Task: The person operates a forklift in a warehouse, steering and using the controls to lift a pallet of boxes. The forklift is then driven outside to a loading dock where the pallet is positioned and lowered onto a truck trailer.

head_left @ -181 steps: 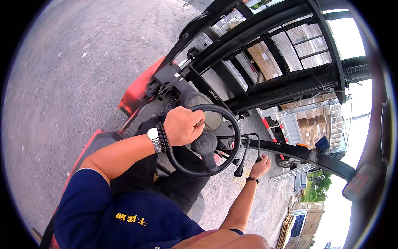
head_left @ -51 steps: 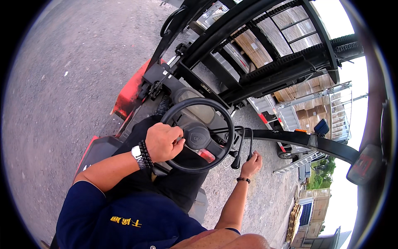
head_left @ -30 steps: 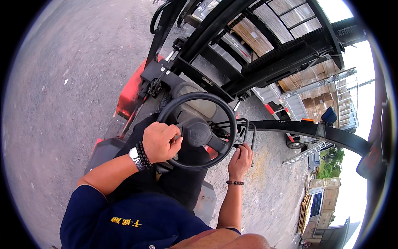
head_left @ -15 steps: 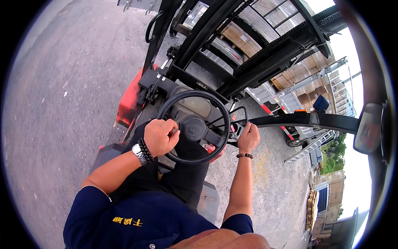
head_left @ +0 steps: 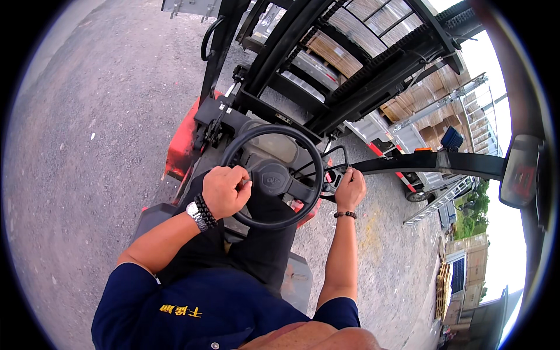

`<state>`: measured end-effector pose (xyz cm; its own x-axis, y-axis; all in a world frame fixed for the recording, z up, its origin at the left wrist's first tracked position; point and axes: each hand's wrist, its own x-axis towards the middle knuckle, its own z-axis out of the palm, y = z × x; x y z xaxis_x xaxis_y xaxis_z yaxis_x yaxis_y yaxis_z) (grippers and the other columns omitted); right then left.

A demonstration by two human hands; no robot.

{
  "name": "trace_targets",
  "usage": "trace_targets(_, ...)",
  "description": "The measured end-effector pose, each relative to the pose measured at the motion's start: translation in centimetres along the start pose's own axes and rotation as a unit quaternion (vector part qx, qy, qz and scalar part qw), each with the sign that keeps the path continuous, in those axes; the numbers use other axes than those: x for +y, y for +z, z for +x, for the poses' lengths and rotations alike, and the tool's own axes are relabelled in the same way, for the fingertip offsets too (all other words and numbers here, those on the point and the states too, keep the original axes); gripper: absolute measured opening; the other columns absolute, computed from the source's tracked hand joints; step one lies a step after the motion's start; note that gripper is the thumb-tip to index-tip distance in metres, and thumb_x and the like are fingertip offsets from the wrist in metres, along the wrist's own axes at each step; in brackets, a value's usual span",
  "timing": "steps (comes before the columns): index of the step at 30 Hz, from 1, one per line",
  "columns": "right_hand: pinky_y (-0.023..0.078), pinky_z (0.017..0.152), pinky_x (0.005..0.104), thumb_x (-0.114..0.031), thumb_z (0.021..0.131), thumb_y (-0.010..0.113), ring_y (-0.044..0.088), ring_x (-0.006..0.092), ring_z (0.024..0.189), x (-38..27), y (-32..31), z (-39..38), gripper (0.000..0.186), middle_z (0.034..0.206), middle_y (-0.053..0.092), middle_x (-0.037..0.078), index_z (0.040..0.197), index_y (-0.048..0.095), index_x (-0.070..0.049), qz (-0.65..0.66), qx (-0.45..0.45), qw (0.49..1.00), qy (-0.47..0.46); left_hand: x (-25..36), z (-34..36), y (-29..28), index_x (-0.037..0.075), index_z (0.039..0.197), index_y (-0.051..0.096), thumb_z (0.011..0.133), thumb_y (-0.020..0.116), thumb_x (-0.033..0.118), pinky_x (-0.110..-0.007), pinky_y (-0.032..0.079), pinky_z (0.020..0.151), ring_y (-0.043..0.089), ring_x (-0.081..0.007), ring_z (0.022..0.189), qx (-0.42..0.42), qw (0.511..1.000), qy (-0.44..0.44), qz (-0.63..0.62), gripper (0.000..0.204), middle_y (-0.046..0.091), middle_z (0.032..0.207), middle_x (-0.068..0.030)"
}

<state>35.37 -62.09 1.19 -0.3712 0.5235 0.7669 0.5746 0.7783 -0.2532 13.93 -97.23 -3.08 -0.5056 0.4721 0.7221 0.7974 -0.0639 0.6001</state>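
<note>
I sit at the controls of a red and black forklift. My left hand (head_left: 225, 191) is closed at the left side of the black steering wheel (head_left: 312, 149); the fingers hide the exact spot they grip. A silver watch (head_left: 195, 211) and dark beads are on that wrist. To the right of the wheel, my right hand (head_left: 351, 190) is closed round the end of a thin, bent black lever (head_left: 344, 154), mostly covered by the fingers. A beaded bracelet (head_left: 345, 214) circles the right wrist.
The black mast (head_left: 291, 52) rises ahead. Beyond it stands a truck loaded with wrapped cartons (head_left: 429, 93). A black frame post (head_left: 396, 164) with a mirror (head_left: 521, 170) crosses on the right. Wooden pallets (head_left: 444, 291) are stacked far right. Grey gravel ground (head_left: 87, 192) lies at left.
Both hands keep their holds with barely any shift. The truck's wheel and the pallets at right have slid slightly rightward in view.
</note>
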Motion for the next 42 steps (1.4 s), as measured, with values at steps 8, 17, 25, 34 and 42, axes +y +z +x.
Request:
trace_targets(8, 0.059, 0.086, 0.0491, -0.023, 0.110, 0.065, 0.077, 0.0392, 0.095, 0.3, 0.5, -0.5, 0.027, 0.101, 0.081, 0.018, 0.107, 0.082, -0.003, -0.001, -0.003, 1.000, 0.002, -0.3, -0.3, -0.1, 0.014, 0.092, 0.066, 0.091, 0.081, 0.012, -0.045, 0.050, 0.067, 0.068, -0.0283, 0.067, 0.004, 1.000, 0.008, -0.007, 0.016, 0.066, 0.068, -0.0001)
trace_targets(17, 0.059, 0.087, 0.0484, -0.021, 0.110, 0.065, 0.077, 0.0388, 0.096, 0.2, 0.5, -0.8, 0.025, 0.104, 0.081, 0.017, 0.109, 0.081, -0.002, 0.005, -0.025, 1.000, 0.011, -1.2, -0.5, -0.1, 0.014, 0.092, 0.066, 0.090, 0.082, 0.011, -0.044, 0.049, 0.066, 0.066, -0.0274, 0.065, 0.020, 0.999, 0.016, -0.019, 0.016, 0.065, 0.068, 0.0004)
trace_targets(25, 0.053, 0.109, 0.0517, -0.017, 0.110, 0.063, 0.071, 0.0396, 0.122, -2.1, -4.2, -7.1, 0.023, 0.128, 0.080, 0.018, 0.112, 0.077, 0.001, -0.072, -0.075, 0.993, -0.049, -2.0, -0.5, -0.5, 0.014, 0.091, 0.068, 0.084, 0.083, 0.007, -0.043, 0.048, 0.066, 0.065, -0.0277, 0.065, 0.002, 0.999, -0.002, -0.033, 0.017, 0.067, 0.071, 0.0000)
trace_targets(34, 0.058, 0.090, 0.0370, -0.024, 0.118, 0.052, 0.075, 0.0208, 0.104, 8.0, 0.1, 0.1, 0.037, 0.115, 0.080, 0.011, 0.122, 0.080, 0.000, 0.157, 0.024, 0.961, 0.225, -2.6, 0.3, 0.3, 0.012, 0.089, 0.068, 0.081, 0.083, 0.003, -0.040, 0.047, 0.064, 0.066, -0.0256, 0.063, -0.005, 0.999, 0.007, -0.048, 0.020, 0.067, 0.070, 0.0005)
trace_targets(42, 0.059, 0.093, 0.0348, -0.018, 0.116, 0.056, 0.076, 0.0207, 0.101, 10.8, 1.4, 3.5, 0.033, 0.115, 0.081, 0.012, 0.119, 0.080, 0.004, 0.178, 0.037, 0.959, 0.219, -2.5, 0.6, 1.0, 0.011, 0.091, 0.069, 0.081, 0.083, 0.002, -0.041, 0.047, 0.066, 0.066, -0.0269, 0.064, -0.006, 0.998, 0.005, -0.054, 0.019, 0.069, 0.071, -0.0010)
